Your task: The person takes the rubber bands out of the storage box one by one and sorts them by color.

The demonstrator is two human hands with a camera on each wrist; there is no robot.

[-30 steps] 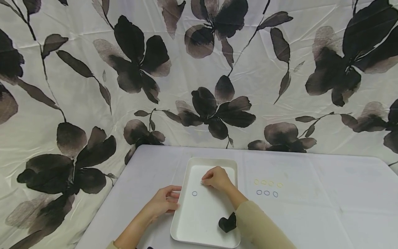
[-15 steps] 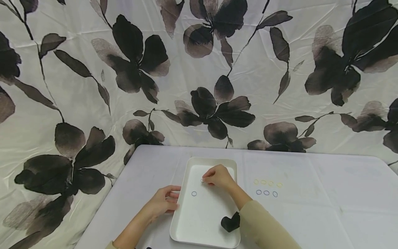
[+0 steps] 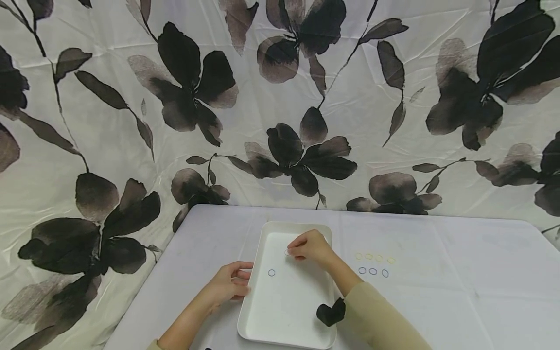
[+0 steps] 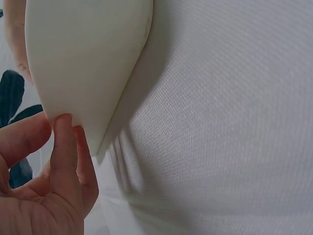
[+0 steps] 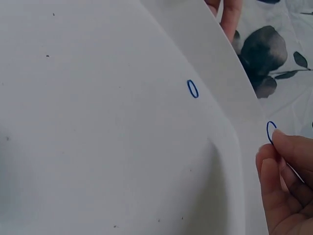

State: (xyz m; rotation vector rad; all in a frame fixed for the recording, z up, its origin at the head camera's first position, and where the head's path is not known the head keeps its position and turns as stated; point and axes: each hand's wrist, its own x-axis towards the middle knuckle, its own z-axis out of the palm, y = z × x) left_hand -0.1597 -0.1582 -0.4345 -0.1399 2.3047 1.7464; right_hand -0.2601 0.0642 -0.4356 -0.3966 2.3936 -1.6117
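My right hand (image 3: 311,247) pinches a thin blue ring (image 5: 270,131) between thumb and fingertips, above the far part of a white tray (image 3: 286,311). The right wrist view shows that ring standing on edge in the grip. Another blue ring (image 3: 271,272) lies on the tray floor near its left side. At the tray's left wall is my left hand (image 3: 227,283), its fingertips touching the outside of the wall. Seen from the left wrist, those fingers (image 4: 63,152) are fairly straight, right at the wall and rim.
Right of the tray, on the white-covered table (image 3: 437,301), lie a row of several yellow rings (image 3: 369,256) and a row of three blue rings (image 3: 373,271). A black piece (image 3: 331,312) sits by the right cuff, over the tray. Behind hangs a floral cloth (image 3: 245,102).
My right hand has shifted slightly right and away from me with the ring, and the forearm and black piece have moved right. The left hand stays at the tray's wall.
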